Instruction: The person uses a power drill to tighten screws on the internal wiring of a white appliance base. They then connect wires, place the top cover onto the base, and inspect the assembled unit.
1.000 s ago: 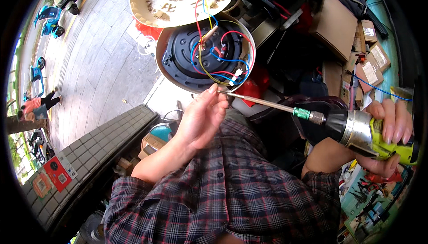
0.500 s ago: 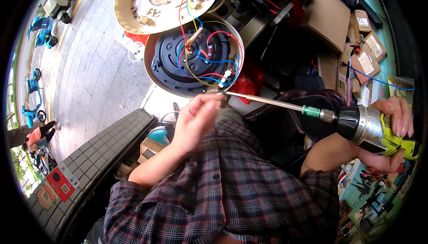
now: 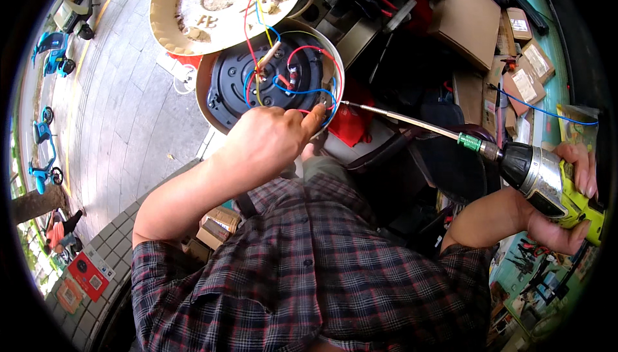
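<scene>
Though open on the left of the round housing (image 3: 204, 91) to broad grey paving (image 3: 135, 94), crowded on the housing's right by cardboard boxes (image 3: 465, 22). Close below the near rim, a checked shirt (image 3: 277, 255). Beyond the far rim, overlapping it, a tilted cream cover (image 3: 166, 17), shallow. Within the housing, a black ribbed plate (image 3: 235, 75). To the lower right of the housing, a yellow-green drill (image 3: 539, 177), with a long bit (image 3: 428, 125) slanting back toward the right-hand rim and ending just beside it; whether touching, impossible to tell. Also right of the housing, the right hand (image 3: 557, 231), fingers clamped around the drill's rear, forearm bent up from below. Over the housing's near right rim, the left hand (image 3: 277, 132), back upward, forearm slanting in from the lower left, fingers curled down toward the inside; whether together or apart at the tips, impossible to tell. Next to those fingertips, inside the housing, looped red and blue wires (image 3: 315, 91).
</scene>
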`<state>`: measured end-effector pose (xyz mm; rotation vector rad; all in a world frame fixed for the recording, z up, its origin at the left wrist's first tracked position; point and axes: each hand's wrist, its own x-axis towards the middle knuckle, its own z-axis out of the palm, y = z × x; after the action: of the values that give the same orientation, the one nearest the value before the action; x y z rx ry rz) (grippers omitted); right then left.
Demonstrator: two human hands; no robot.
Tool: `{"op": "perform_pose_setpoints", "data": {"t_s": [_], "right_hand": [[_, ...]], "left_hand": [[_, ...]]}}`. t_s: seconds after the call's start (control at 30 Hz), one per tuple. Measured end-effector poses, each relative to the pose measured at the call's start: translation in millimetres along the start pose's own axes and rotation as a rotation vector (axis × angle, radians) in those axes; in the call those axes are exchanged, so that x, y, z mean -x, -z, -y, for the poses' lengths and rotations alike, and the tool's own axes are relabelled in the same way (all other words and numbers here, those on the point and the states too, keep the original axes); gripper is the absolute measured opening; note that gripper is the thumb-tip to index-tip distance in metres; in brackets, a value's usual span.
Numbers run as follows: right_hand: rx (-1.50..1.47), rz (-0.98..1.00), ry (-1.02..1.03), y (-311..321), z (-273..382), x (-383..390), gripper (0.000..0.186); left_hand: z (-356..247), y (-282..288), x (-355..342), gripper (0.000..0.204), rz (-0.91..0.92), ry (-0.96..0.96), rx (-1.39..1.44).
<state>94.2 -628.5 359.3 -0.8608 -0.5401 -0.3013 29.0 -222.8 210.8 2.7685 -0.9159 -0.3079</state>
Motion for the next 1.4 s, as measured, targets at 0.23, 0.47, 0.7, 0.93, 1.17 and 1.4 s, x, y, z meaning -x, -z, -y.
{"op": "perform_pose_setpoints", "data": {"t_s": [0.23,0.47,0.7,0.93,1.17,1.4], "right_hand": [[0.051,-0.067,-0.009,3,-4,11,0.049],[0.041,-0.083,-0.028,13,-9,9,0.049],[0.023,-0.101,-0.033,24,-12,5,0.049],[0.035,-0.174,0.001,30,-16,2,0.046],[0.059,-0.164,0.017,34,-19,-2,0.047],[0.216,-0.197,0.078,42,-16,-3,0.05]], "left_hand": [[6,-8,-14,0.058,0.016,-0.032,-0.031],[12,-4,-14,0.049,0.001,-0.134,-0.066],[12,2,-17,0.044,0.01,-0.16,-0.056],[27,5,-8,0.036,-0.002,-0.143,0.156],[30,15,-8,0.044,0.074,-0.103,0.256],[36,23,-9,0.046,0.091,-0.106,0.325]]}}
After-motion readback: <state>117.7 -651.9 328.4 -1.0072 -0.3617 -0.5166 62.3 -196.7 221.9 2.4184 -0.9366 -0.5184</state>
